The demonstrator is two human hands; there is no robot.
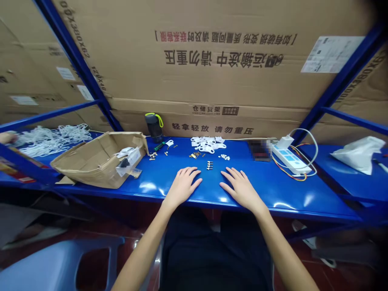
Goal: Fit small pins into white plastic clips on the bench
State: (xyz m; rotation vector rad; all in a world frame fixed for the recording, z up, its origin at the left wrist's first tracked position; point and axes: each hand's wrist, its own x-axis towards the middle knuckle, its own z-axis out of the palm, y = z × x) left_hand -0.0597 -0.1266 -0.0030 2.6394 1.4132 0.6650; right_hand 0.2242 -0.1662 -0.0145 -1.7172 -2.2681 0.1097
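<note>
Fingers: on both the left hand (181, 186) and the right hand (241, 190) they fan apart, palms down, thumbs turned inward, pinching nothing.
Pins (209, 165): a short row lying on the tabletop (291, 190), apart from both hands and slightly beyond them. With the row as the clock's centre and the cardboard (209, 89) at 12, the left hand sits at 8 o'clock, the right at 4.
Handling: they look light and easy to scatter, so I would judge it best to keep the wrists steady, come from above with thumb and index tips, take one at a time and let no palm brush the row.
Brass bits (195, 155): near, 10 o'clock.
Beads (224, 157): near, 2 o'clock.
White pieces (208, 144): a loose, overlapping heap at 12; the uppermost should come away most cleanly.
Green tool (160, 147): 10 o'clock, past the brass bits.
Bottle (154, 128): upright, 10 o'clock, farther out.
Carton (93, 173): well apart, 9 o'clock.
Power strip (292, 160): well apart, 3 o'clock.
</note>
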